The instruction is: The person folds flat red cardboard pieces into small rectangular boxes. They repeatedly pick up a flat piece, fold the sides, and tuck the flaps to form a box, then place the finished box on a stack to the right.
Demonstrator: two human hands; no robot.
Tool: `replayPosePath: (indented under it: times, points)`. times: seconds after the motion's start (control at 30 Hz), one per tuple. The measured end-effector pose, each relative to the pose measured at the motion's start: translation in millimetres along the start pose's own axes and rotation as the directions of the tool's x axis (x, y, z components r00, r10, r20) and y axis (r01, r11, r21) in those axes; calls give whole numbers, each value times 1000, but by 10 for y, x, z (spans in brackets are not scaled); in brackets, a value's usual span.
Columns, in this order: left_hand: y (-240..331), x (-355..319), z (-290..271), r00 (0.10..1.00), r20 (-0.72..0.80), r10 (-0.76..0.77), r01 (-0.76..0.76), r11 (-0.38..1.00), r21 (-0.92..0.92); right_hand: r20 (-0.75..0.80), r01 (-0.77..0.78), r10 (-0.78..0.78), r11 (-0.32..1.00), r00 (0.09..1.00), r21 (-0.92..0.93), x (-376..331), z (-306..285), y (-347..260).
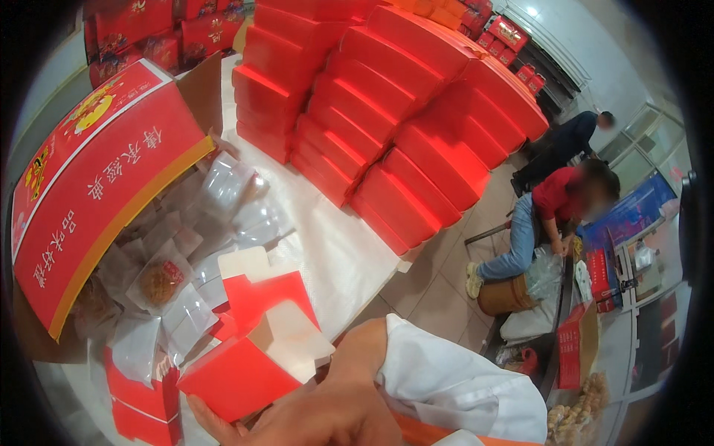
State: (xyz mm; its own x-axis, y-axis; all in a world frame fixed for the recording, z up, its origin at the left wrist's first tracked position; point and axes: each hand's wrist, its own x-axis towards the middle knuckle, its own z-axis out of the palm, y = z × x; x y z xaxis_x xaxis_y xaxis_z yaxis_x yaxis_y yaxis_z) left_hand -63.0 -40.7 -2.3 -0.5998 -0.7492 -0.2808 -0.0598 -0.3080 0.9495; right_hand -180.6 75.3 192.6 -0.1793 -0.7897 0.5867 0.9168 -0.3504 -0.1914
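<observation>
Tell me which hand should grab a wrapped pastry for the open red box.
Left, probably. The right hand grips the open red box, and the wrapped pastry lies to its left. The left hand is out of view, though.

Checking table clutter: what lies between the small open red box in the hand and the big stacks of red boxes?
In the head view, a bare stretch of white table cover separates the small open red box from the stacks of red boxes; clear wrapped pastry packets lie off to the left.

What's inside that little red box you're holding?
The small red box has its flaps open, showing only pale cardboard inside the flaps. Its hollow faces away, so any contents are hidden. A hand holds it from below; which hand is unclear.
</observation>
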Motion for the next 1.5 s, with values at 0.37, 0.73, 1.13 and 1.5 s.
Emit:
replayPosePath:
  times: [0.37,0.73,1.13,1.5]
  points:
    - [-225,-36,46,857,-73,510,-344,673,655,213,87,103,681,972,-727,-94,-555,-494]
    - [-102,299,-73,972,-220,-81,18,962,-274,-426,-800,-785,-142,449,-582,-934,-2183,-1670]
    - [-84,293,-53,953,-300,-51,-30,966,-258,-407,-486,-737,123,540,-865,-1116,-1747,-1981]
    - [-117,200,23,966,-260,-2,-76,954,-290,-737,-471,-525,567,426,-676,-1116,-1379,-1060]
